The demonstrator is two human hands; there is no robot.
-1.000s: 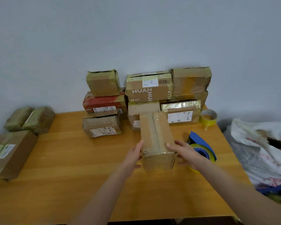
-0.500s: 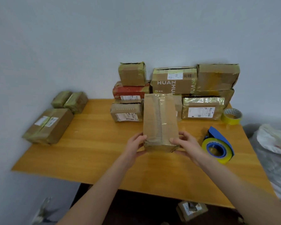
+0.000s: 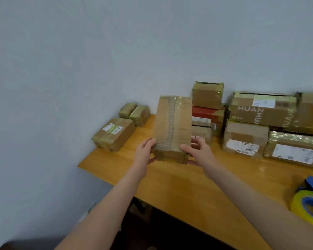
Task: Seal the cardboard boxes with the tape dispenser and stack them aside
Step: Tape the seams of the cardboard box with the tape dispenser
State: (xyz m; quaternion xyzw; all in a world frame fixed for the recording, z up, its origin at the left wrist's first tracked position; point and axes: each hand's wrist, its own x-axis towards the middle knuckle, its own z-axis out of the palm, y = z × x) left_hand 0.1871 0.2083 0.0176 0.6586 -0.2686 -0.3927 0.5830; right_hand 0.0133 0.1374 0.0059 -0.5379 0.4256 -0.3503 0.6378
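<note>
You are holding the taped cardboard box (image 3: pixel 173 123) clear of the table (image 3: pixel 188 186), left hand (image 3: pixel 145 152) and right hand (image 3: pixel 200 152) clasping opposite sides. Likely aiming for the sealed boxes (image 3: pixel 116 134) at left.

Here's the wooden table (image 3: pixel 188 188), a warm honey-orange top, its left end pushed up close to the wall (image 3: pixel 79 55). Behind the table and off to its left, that wall runs plain, pale grey-blue and evenly lit, no hard shadows. There's a soft sheen on the tabletop towards its right end. Below the table's front edge, the floor (image 3: pixel 170 233) sits dark, details lost in shadow.
</note>
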